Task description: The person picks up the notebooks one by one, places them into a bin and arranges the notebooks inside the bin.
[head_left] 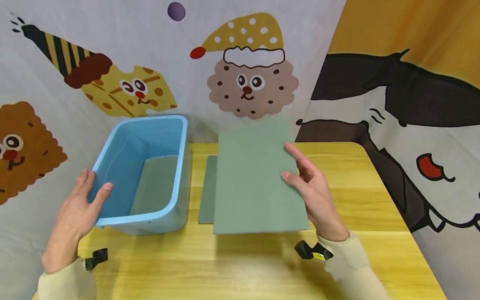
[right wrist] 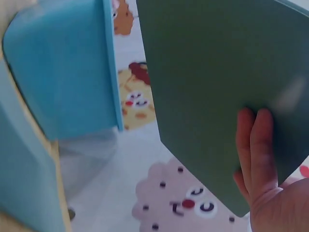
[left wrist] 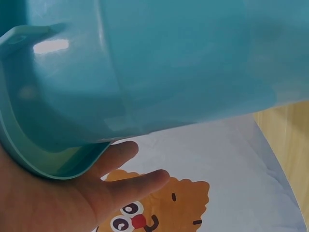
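A light-blue plastic bin [head_left: 150, 226] stands at the left of the table. My left hand [head_left: 76, 208] holds its near-left rim, thumb over the edge and fingers along the outside; the left wrist view has two fingers [left wrist: 137, 188] reaching past the rim. Inside the bin lies a flat grey-green board [head_left: 155, 185]. My right hand [head_left: 316, 193] pinches a similar thin green board [head_left: 255, 179] by its right edge, thumb on the upper face, fingers against the dark underside [right wrist: 212, 82]. This board is raised over the table, overlapping another flat green board [head_left: 207, 191] mostly hidden beneath it.
The yellow wood-grain table [head_left: 187, 266] ends at the right in a rounded far corner. Close behind it hangs a pale cloth [head_left: 150, 50] with cartoon food prints, and a second printed cloth [head_left: 423, 191] hangs at the right.
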`<state>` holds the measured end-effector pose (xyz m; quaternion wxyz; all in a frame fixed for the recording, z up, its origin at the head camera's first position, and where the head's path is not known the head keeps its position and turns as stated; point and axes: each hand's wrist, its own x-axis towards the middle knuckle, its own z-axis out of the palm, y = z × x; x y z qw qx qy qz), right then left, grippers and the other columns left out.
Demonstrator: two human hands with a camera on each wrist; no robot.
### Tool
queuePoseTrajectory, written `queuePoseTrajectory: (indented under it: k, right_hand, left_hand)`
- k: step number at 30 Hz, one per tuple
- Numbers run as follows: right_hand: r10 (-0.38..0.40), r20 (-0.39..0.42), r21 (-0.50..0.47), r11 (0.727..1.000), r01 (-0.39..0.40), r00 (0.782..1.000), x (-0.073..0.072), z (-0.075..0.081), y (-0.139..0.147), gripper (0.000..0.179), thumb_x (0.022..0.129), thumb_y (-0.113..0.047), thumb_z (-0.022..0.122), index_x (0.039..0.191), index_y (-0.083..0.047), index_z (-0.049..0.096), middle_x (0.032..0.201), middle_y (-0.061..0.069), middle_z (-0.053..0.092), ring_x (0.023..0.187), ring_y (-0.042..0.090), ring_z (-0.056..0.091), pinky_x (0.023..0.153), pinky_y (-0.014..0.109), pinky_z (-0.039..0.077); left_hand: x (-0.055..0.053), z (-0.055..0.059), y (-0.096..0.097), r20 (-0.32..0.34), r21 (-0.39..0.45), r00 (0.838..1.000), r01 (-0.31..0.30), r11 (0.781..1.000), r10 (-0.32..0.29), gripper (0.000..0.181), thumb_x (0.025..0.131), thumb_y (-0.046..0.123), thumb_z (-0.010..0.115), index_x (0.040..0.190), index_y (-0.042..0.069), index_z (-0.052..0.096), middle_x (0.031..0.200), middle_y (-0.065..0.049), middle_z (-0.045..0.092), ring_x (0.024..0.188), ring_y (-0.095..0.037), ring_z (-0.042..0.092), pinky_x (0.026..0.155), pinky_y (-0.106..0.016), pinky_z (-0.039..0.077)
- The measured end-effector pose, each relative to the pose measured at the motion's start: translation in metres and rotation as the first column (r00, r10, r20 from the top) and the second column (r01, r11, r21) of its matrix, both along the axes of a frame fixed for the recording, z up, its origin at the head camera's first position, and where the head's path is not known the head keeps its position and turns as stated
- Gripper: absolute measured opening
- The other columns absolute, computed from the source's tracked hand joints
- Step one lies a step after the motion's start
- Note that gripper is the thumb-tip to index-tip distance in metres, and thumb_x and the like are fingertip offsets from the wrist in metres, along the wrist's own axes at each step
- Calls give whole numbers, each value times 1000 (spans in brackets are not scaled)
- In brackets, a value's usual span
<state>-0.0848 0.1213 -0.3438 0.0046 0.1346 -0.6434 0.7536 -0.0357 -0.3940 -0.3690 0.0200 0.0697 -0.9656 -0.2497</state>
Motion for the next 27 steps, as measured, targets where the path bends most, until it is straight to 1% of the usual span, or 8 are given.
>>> queuePoseTrajectory:
  k: [3,6,9,13,19,22,24,27]
  right_hand:
    - [5,-11,-3,1000,-5,1000,-1,9,-12,63,97,5,60,157,-7,45,166,0,36,155,16,23,115,21,34]
    - [55,0,-48,997,-55,998,-1,16,-24,63,98,4,58,158,-10,44,166,-1,35,148,19,36,110,24,43]
    - [114,28,-119,987,-109,993,-1,19,-38,64,99,3,57,159,-12,42,164,0,36,136,23,48,96,28,56]
    - [151,46,-174,975,-141,987,-3,19,-58,63,99,1,58,159,-12,43,163,0,36,135,24,48,92,29,58]
    - [186,58,-174,969,-174,981,-11,19,-87,61,101,-3,60,159,-14,44,162,-1,38,144,21,42,105,31,51]
    - [200,70,-163,969,-186,977,-16,18,-100,62,101,-4,61,159,-16,44,163,-5,38,149,17,35,111,25,42]
    - [205,70,-144,971,-193,976,-19,18,-107,63,101,-4,62,159,-18,44,164,-8,37,151,15,30,93,19,50]
    - [214,53,-115,972,-207,975,-23,19,-117,64,100,-3,62,159,-19,44,165,-12,35,152,13,26,60,16,43]
  left_hand:
    - [-1,1,1,-5,-1,1000,-2,1000,2,78,111,50,32,164,2,0,170,-19,-14,152,-55,-4,111,-82,6]
    - [-1,1,1,-14,1,1000,1,1000,-1,77,111,50,32,164,2,1,170,-19,-12,153,-54,-4,112,-81,6]
    - [0,1,1,-21,12,1000,9,1000,-8,76,112,48,31,164,2,2,171,-19,-10,153,-54,-3,113,-80,5]
    - [2,0,0,-22,27,1000,14,1000,-13,73,112,47,29,165,4,2,171,-19,-10,153,-54,-3,114,-79,3]
    - [4,0,0,-10,30,1000,5,1000,-5,72,113,47,27,165,6,1,171,-16,-11,153,-54,-3,114,-79,3]
    - [5,0,1,-10,23,1000,2,1000,-1,72,113,48,26,165,6,1,171,-16,-11,154,-52,-5,114,-78,2]
    - [5,0,1,-11,18,1000,-2,1000,2,72,113,49,26,165,5,1,171,-16,-11,155,-50,-6,115,-77,2]
    - [5,-1,1,-14,12,1000,-6,1000,7,73,112,50,25,165,5,1,171,-17,-11,155,-48,-7,116,-76,2]
